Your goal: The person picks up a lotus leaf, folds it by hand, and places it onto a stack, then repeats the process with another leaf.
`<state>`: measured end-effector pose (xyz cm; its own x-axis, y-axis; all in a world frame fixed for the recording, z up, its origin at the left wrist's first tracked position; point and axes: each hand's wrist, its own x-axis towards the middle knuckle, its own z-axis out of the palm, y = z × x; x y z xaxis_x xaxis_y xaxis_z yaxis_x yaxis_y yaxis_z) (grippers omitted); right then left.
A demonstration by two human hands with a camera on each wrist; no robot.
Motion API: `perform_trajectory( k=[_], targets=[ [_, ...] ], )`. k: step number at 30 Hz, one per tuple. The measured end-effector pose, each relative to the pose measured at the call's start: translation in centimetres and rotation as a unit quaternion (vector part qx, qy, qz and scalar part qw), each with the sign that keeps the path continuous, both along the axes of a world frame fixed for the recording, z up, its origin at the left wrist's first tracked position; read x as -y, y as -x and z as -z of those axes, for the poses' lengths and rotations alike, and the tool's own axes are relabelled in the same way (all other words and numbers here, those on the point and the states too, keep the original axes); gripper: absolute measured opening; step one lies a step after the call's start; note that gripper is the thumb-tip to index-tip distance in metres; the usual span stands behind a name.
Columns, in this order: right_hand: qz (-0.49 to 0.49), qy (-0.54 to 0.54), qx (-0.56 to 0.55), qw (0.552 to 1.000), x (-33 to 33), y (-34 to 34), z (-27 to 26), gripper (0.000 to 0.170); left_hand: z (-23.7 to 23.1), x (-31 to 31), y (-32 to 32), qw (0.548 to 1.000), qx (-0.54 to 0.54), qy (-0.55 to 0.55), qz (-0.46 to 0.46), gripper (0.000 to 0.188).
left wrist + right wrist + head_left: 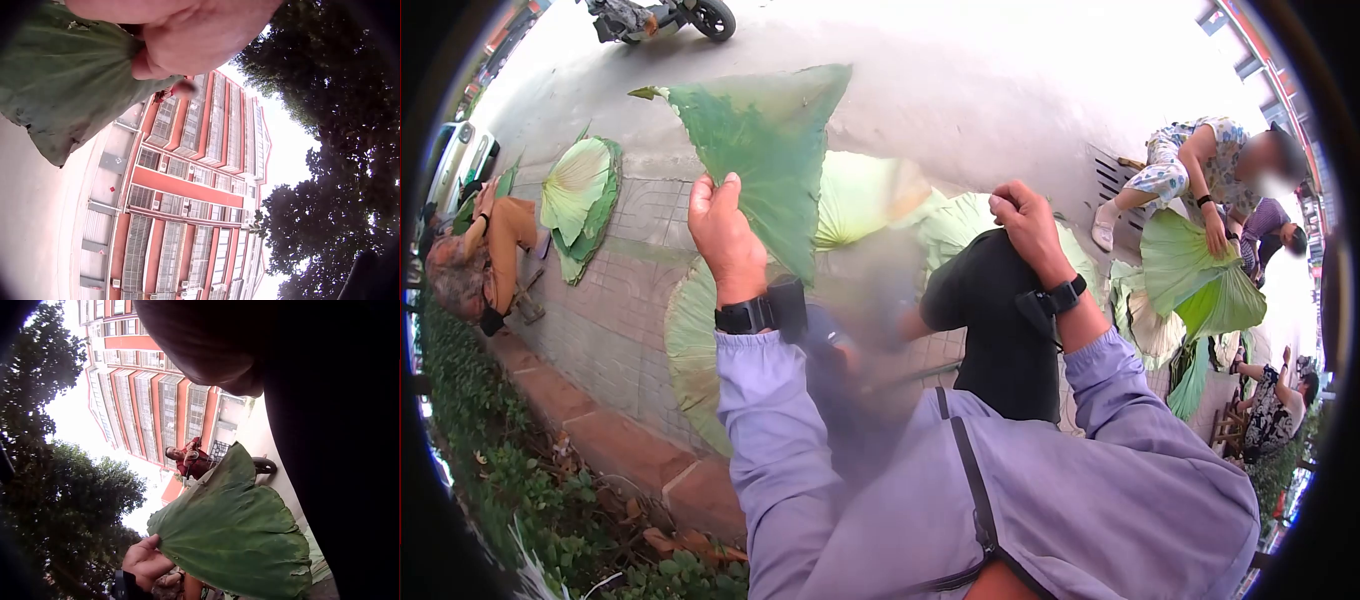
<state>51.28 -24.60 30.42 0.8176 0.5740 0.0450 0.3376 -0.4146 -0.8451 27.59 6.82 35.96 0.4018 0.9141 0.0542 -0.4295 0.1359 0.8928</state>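
Note:
My left hand [728, 235] pinches a large green lotus leaf [765, 150] at its edge, thumb on top, and holds it up in front of me. The leaf spreads forward from the grip, its far edges ragged, as the right wrist view shows. Over the raised knee [990, 290] in black cloth, my right hand [1032, 232] rests with its fingers loosely curled, nothing showing in them. Pale green lotus leaves [860, 205] lie spread on the paving beyond the knee, and another leaf [692, 345] lies below my left wrist.
At the right, a seated person [1190, 170] handles lotus leaves [1200, 270]. Another person [475, 255] sits at the left near stacked leaves [585, 205]. A low brick kerb [600, 430] borders shrubs [520, 480]. A parked two-wheeler [665, 18] stands at the far side.

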Motion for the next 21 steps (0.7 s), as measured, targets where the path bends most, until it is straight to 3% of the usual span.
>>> perform_trajectory(
  k=[21],
  targets=[
    [0.005, -0.017, -0.004, 1.0, 0.0, 0.6, -0.1, 0.018, 1.5, -0.4, -0.3, 1.0, -0.011, -0.011, 0.021, 0.02]
  ],
)
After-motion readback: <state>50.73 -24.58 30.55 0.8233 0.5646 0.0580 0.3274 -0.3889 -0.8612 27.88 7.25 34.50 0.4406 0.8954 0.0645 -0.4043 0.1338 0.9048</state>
